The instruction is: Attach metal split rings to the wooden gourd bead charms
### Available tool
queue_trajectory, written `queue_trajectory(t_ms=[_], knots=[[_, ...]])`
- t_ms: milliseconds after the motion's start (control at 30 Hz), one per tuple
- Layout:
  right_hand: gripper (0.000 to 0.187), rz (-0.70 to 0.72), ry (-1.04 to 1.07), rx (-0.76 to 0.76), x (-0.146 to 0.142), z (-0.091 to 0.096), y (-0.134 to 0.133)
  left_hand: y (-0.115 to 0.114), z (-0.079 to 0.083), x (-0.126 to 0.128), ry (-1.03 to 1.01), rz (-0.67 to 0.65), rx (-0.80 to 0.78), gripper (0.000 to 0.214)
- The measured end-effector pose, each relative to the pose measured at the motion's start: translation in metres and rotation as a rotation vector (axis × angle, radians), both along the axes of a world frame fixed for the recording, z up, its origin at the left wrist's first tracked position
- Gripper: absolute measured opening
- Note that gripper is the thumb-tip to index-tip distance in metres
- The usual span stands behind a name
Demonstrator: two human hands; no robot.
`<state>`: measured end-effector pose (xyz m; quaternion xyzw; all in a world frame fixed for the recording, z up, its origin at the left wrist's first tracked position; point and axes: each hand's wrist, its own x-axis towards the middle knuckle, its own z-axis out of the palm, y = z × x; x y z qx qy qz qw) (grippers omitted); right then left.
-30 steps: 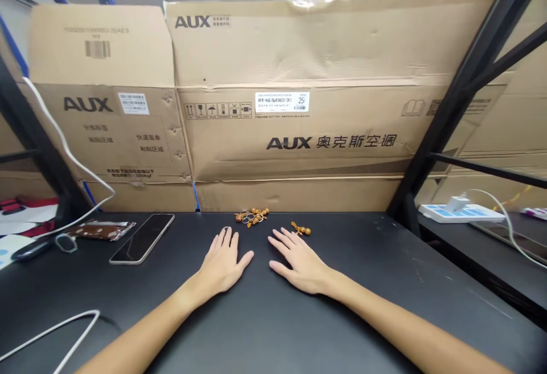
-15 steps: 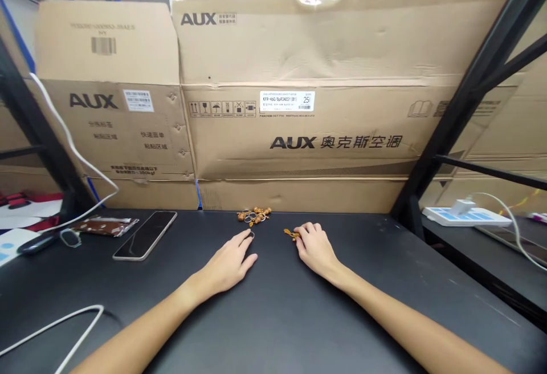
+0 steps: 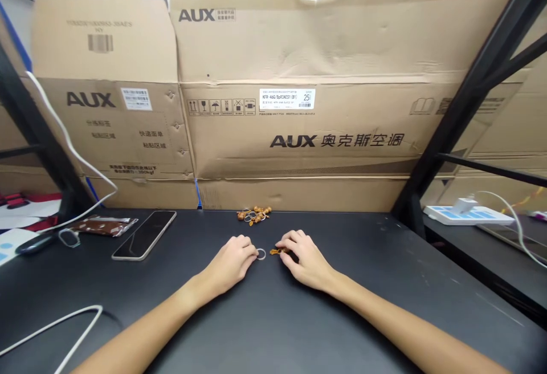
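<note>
Between finger and thumb, my left hand (image 3: 233,261) pinches a silver metal ring (image 3: 261,254) that sticks out to the right. Just across a small gap, my right hand (image 3: 304,260) is closed on a small yellow-brown charm (image 3: 274,252); its strap end points left towards the ring, and the rest is hidden by my fingers. Farther back on the dark table (image 3: 256,322), near the cardboard, lies a small pile of brown charms with metal rings (image 3: 254,215).
A phone (image 3: 145,236) and a brown packet (image 3: 102,226) lie at the left. A white cable (image 3: 81,320) crosses the front left. Tall cardboard (image 3: 333,186) stands along the back edge, between black metal posts (image 3: 444,117). A power strip (image 3: 470,214) is at the right.
My left hand has closed on the ring and drawn it nearer and to the right. My right hand has moved left with the charm, so ring and charm are closer together.
</note>
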<state>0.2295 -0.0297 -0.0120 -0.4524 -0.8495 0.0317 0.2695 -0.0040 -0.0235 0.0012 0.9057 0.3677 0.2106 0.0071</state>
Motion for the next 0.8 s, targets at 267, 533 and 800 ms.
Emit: queue_trajectory(t_ms=[267, 533, 800], knots=[[0.014, 0.049, -0.017, 0.028, -0.004, 0.0, -0.001, 0.0, 0.0, 0.0, -0.041, -0.056, -0.063, 0.019], [0.011, 0.103, 0.024, -0.001, -0.011, 0.003, -0.008, -0.002, 0.005, 0.002, -0.06, -0.078, -0.109, 0.018], [0.008, 0.244, 0.247, -0.042, -0.014, 0.003, -0.01, -0.011, -0.004, 0.015, -0.293, -0.055, -0.329, 0.02]])
